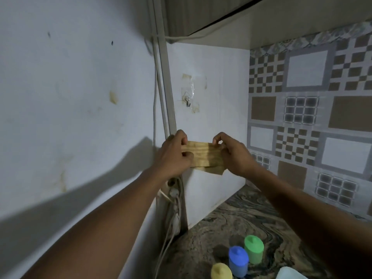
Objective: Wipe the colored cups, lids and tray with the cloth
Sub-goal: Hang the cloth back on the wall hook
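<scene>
White wall (pixel 70 97) and patterned tiles (pixel 312 117) backed the marbled bench (pixel 221 222). We held the folded yellow cloth (pixel 203 156) raised before the wall panel, below the adhesive hook (pixel 188 100). Our left grip (pixel 173 156) pinched its left end and our right grip (pixel 233 156) pinched its right end, fingers curled. The green cup (pixel 254 249), blue cup (pixel 238 261) and yellow cup (pixel 221 271) stood close together on the bench, lids on, well apart from the cloth.
</scene>
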Demonstrator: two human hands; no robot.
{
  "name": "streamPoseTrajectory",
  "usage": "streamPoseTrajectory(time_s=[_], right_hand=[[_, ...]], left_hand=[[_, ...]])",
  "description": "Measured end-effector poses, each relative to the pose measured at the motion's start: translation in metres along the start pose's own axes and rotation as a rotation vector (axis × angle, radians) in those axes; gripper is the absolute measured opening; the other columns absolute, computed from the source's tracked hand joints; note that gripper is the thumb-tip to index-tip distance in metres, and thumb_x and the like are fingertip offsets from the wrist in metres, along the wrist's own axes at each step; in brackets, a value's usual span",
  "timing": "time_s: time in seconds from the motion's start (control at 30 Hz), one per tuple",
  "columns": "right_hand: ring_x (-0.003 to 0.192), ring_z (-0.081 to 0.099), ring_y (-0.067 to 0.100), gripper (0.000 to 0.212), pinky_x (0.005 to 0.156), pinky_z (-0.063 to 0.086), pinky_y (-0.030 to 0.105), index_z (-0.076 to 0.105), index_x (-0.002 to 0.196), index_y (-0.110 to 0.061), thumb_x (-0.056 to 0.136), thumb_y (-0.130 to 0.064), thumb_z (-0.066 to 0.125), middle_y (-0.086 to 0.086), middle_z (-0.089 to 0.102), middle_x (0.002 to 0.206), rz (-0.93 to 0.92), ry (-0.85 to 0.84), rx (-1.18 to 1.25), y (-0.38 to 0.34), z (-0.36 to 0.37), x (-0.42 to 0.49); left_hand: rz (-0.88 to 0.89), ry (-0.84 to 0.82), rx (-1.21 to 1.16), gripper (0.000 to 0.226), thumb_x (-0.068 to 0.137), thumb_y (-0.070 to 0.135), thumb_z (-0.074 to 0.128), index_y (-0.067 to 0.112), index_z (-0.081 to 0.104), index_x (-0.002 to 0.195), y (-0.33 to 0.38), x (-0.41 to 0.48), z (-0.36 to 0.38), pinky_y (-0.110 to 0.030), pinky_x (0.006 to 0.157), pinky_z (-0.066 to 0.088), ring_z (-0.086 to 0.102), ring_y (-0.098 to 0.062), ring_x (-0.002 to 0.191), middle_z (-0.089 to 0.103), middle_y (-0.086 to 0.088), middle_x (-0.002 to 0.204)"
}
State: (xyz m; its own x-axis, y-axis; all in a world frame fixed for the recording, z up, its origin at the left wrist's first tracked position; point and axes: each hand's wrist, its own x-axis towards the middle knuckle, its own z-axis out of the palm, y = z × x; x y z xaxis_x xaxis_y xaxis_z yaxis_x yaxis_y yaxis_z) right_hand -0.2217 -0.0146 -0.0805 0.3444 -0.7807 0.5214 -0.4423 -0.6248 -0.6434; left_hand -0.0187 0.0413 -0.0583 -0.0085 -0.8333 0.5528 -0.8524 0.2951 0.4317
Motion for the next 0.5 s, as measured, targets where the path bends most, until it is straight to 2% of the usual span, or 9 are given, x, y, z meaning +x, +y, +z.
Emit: streamPoseTrajectory(time_s=[0.07,0.1,0.17,0.27,0.3,0.37,0.5], right_hand=[[0.069,0.053,0.014,0.042,0.048,0.039,0.013,0.061,0.097,-0.018,0.086,0.009,0.03,0.003,0.062,0.093,-0.025,0.048,-0.055,-0.008,-0.002,0.027],[0.076,0.055,0.013,0.043,0.054,0.04,0.012,0.063,0.095,-0.017,0.085,0.008,0.031,0.003,0.064,0.1,-0.038,0.07,-0.08,-0.01,-0.003,0.039],[0.087,0.057,0.018,0.041,0.064,0.043,0.021,0.066,0.096,-0.018,0.086,0.005,0.033,0.005,0.066,0.107,-0.05,0.108,-0.119,-0.01,-0.004,0.061],[0.084,0.057,0.017,0.03,0.066,0.045,0.029,0.065,0.101,-0.019,0.089,-0.004,0.042,0.002,0.065,0.106,-0.057,0.146,-0.129,-0.007,-0.004,0.088],[0.086,0.057,0.018,0.027,0.069,0.048,0.032,0.064,0.105,-0.019,0.089,-0.008,0.045,0.001,0.064,0.108,-0.06,0.152,-0.144,-0.006,-0.004,0.094],[0.096,0.058,0.02,0.026,0.078,0.053,0.038,0.062,0.111,-0.018,0.087,-0.013,0.053,0.0,0.062,0.112,-0.061,0.157,-0.18,-0.004,-0.004,0.107],[0.101,0.059,0.024,0.031,0.086,0.052,0.04,0.066,0.11,-0.021,0.086,-0.006,0.054,0.004,0.063,0.11,-0.154,0.219,-0.256,0.004,-0.006,0.127]], left_hand=[[0.047,-0.001,0.022,0.021,0.082,0.006,0.056,0.02,0.049,0.095,-0.008,0.022,-0.013,-0.022,0.055,0.036,0.046,-0.007,0.064,0.049,0.008,0.075],[0.065,0.013,0.032,0.018,0.083,0.003,0.056,0.017,0.054,0.094,-0.013,0.033,-0.017,-0.018,0.052,0.032,0.043,-0.005,0.059,0.045,0.01,0.068],[0.089,0.07,0.03,0.019,0.084,0.0,0.056,0.016,0.062,0.09,-0.023,0.053,-0.025,-0.015,0.051,0.032,0.044,-0.004,0.054,0.048,0.011,0.062],[0.118,0.14,0.019,0.024,0.086,0.0,0.054,0.019,0.069,0.088,-0.037,0.079,-0.032,-0.008,0.058,0.039,0.055,-0.001,0.065,0.064,0.01,0.076],[0.13,0.163,0.022,0.026,0.086,0.0,0.054,0.021,0.069,0.089,-0.04,0.084,-0.033,-0.009,0.062,0.043,0.059,-0.004,0.067,0.068,0.008,0.081],[0.157,0.206,0.038,0.026,0.086,0.002,0.055,0.023,0.07,0.091,-0.046,0.095,-0.036,-0.02,0.068,0.049,0.062,-0.01,0.067,0.073,0.001,0.087],[0.19,0.291,0.058,0.023,0.086,0.005,0.058,0.023,0.071,0.092,-0.052,0.113,-0.043,-0.028,0.07,0.053,0.064,-0.012,0.068,0.073,0.002,0.085]])
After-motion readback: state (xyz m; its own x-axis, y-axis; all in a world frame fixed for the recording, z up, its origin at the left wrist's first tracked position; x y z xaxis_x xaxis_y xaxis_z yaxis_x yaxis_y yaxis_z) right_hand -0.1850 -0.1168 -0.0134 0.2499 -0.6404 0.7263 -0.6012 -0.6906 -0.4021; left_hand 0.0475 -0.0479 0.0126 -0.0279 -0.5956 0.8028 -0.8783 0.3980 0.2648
